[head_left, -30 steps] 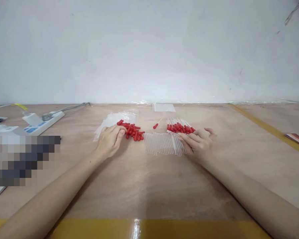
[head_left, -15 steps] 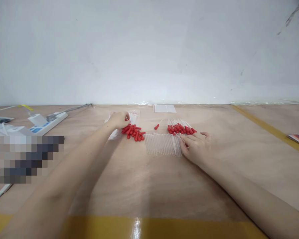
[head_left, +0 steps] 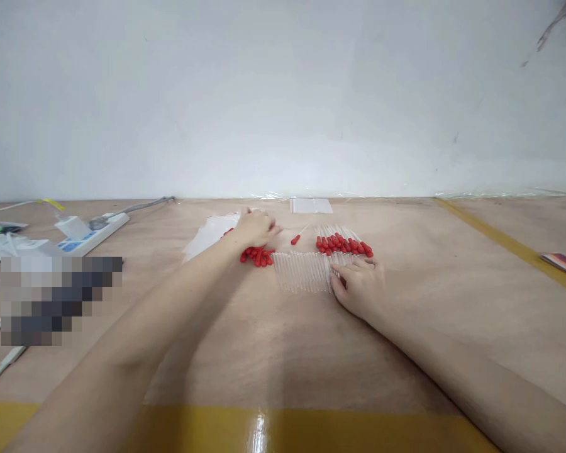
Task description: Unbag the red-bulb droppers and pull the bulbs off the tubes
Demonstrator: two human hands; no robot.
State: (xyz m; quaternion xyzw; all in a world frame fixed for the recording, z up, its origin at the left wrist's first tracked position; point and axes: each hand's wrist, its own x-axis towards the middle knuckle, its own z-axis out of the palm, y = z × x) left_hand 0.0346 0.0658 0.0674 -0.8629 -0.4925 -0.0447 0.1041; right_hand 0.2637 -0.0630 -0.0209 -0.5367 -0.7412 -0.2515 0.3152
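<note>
My left hand (head_left: 255, 228) reaches across the table and hovers over the far side of a pile of loose red rubber caps (head_left: 258, 255). Its fingers point right and are slightly blurred, so I cannot see whether they hold anything. My right hand (head_left: 360, 286) rests on the table at the right end of a row of clear thin tubes (head_left: 302, 270), with thumb and forefinger pinched on the end tube. Behind that row lie several tubes fitted with red caps (head_left: 343, 244). One capped tube (head_left: 296, 238) lies alone between the pile and that group.
A clear plastic bag (head_left: 206, 233) lies left of the caps and a small flat bag (head_left: 310, 205) by the wall. A white power strip (head_left: 94, 230) with cables sits at far left. Yellow tape (head_left: 311, 434) marks the front edge.
My left hand went from the pile's near side to the plastic bag, then swung right over the caps. My right hand slid down from the capped tubes to the row's right end and pinched.
</note>
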